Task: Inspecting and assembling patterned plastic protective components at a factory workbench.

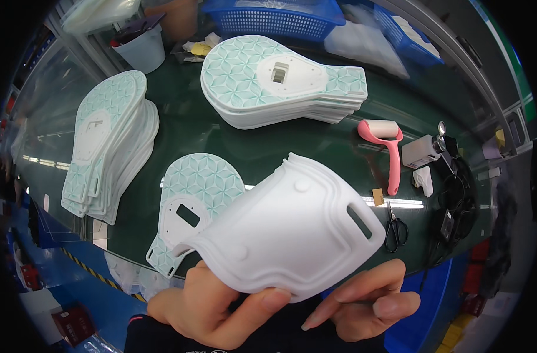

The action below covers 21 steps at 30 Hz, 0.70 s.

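Note:
A white moulded plastic panel (292, 229), curved, with a slot near its right end, is tilted up in front of me. My left hand (221, 312) grips its lower edge, thumb on the near face and fingers behind. Just below the panel's lower right edge is my right hand (368, 300), fingers loosely bent and apart, with nothing in them. Behind the panel, a paddle-shaped plate (201, 176) with a pale green geometric pattern and a rectangular cutout lies on the dark green table (268, 141), partly covered by the panel.
Similar patterned plates form one stack (233, 70) at the back and another (112, 112) at left. On the right lie a pink lint roller (392, 159), black scissors (396, 229), a bottle (420, 151) and dark cables (457, 194). Blue baskets (274, 20) stand along the far edge.

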Each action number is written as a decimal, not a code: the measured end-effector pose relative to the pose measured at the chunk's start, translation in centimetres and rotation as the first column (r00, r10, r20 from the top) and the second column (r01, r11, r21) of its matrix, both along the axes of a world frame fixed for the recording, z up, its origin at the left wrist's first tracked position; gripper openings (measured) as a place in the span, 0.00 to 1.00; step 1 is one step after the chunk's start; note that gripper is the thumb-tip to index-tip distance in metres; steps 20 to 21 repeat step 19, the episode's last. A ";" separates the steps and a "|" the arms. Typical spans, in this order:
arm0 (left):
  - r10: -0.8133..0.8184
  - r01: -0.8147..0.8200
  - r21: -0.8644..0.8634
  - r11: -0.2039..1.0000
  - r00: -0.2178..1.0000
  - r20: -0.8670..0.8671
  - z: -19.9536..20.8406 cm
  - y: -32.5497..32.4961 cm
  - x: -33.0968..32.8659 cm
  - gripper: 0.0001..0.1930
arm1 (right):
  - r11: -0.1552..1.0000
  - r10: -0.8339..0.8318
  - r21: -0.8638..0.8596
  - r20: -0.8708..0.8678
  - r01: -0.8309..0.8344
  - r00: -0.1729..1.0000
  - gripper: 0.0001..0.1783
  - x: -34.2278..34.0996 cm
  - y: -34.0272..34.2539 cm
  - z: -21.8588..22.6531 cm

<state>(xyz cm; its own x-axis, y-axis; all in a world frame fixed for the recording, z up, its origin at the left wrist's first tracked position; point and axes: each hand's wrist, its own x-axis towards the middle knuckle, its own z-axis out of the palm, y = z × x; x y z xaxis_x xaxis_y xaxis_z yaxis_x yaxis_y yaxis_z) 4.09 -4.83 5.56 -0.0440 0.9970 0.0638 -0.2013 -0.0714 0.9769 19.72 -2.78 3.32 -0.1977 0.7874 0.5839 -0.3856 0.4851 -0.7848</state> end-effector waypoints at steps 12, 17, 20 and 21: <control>-0.073 0.085 -0.092 0.992 0.989 0.129 -0.1 0.5 0.6 0.20 | 0.984 -0.154 0.088 0.018 0.152 0.988 0.19 -2.1 0.8 0.0; -0.139 0.148 -0.126 0.981 0.987 0.074 -0.6 0.2 0.2 0.38 | 0.965 -0.213 0.172 0.085 0.196 0.973 0.23 -1.9 0.9 -0.1; -0.158 0.161 -0.110 0.981 0.987 0.043 -0.8 0.0 0.0 0.39 | 0.968 -0.221 0.121 0.007 0.218 0.975 0.26 -2.2 0.5 -0.5; -0.158 0.161 -0.110 0.981 0.987 0.043 -0.8 0.0 0.0 0.39 | 0.968 -0.221 0.121 0.007 0.218 0.975 0.26 -2.2 0.5 -0.5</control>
